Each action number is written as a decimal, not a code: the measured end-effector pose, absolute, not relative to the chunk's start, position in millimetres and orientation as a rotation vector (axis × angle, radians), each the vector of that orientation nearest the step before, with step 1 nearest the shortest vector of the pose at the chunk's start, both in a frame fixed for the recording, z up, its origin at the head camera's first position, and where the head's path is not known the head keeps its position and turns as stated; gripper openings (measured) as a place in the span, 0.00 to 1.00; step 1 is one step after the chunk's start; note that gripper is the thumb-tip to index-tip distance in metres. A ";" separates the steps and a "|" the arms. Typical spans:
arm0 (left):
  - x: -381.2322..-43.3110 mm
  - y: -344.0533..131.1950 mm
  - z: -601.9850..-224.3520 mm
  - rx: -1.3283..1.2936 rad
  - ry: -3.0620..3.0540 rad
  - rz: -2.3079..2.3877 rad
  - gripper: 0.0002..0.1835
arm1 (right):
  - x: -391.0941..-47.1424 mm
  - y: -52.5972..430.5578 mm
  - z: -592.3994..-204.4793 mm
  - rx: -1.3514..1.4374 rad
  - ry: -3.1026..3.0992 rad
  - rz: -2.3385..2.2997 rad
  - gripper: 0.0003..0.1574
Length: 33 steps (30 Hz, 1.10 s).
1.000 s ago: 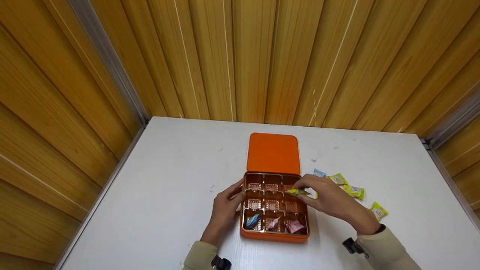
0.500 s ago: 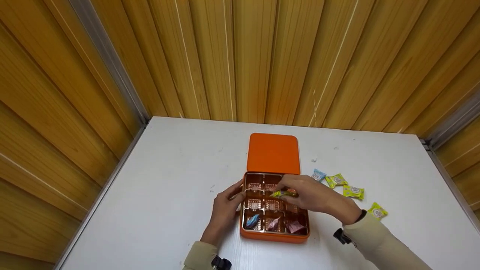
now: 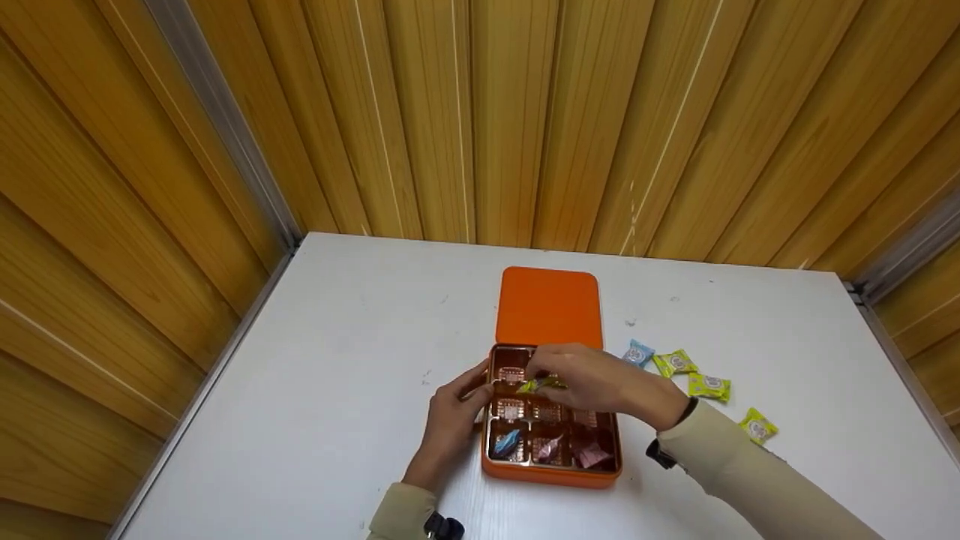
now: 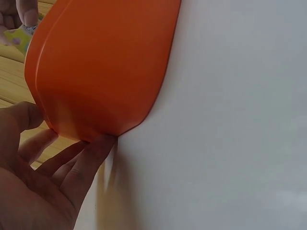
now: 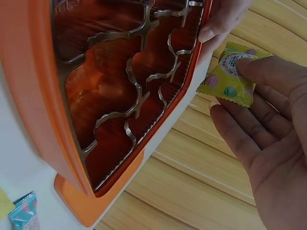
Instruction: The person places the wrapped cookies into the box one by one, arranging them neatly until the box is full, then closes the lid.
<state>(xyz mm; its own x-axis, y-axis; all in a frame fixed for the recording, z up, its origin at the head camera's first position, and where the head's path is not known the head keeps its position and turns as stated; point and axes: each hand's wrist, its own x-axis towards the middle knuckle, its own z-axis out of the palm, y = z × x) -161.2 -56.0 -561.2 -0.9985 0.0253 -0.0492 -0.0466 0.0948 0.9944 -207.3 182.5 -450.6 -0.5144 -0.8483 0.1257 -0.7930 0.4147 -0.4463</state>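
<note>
1. Wood-patterned panelling [image 3: 502, 127] stands behind and to the sides of the white table [image 3: 375, 322], both as they were a second ago.
2. On the table sits the orange tin [image 3: 551, 475], in the same place as before. Its orange lid [image 3: 548, 304] lies open on the far side.
3. Inside the tin is the brown nine-compartment tray [image 3: 511, 409], three rows of three.
4. My right hand [image 3: 600, 375] has changed most: a second ago it was over the tray's right side, and now it has come left, reaching across the far rows. Thumb and fingers pinch a dotted yellow wrapped candy [image 5: 232, 72].
5. My left hand [image 3: 454, 409] has stayed put, gripping the tin's left side, thumb at the rim and fingers against the outer wall.
6. The pinched candy is now near the divider between the far and middle rows, toward the left; I cannot tell whether it touches the tray.
7. Right of the tin lie three loose yellow candies [image 3: 675, 363] and one loose blue candy [image 3: 637, 353]; the blue one, partly covered by my hand a second ago, shows more now.
8. The near row is unchanged: blue-wrapped candy [image 3: 507, 442] left, pink-wrapped candies [image 3: 592, 454] middle and right.
</note>
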 end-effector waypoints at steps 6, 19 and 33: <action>-160.3 -55.7 -560.4 -0.025 2.276 2.072 0.25 | -209.3 169.0 -454.7 -1.490 2.541 -0.579 0.14; -160.0 -57.0 -560.1 0.017 2.341 2.019 0.24 | -210.0 151.2 -463.5 -1.468 2.488 -0.489 0.12; -159.4 -58.4 -560.5 0.002 2.329 2.042 0.24 | -214.1 141.4 -469.8 -1.472 2.503 -0.406 0.10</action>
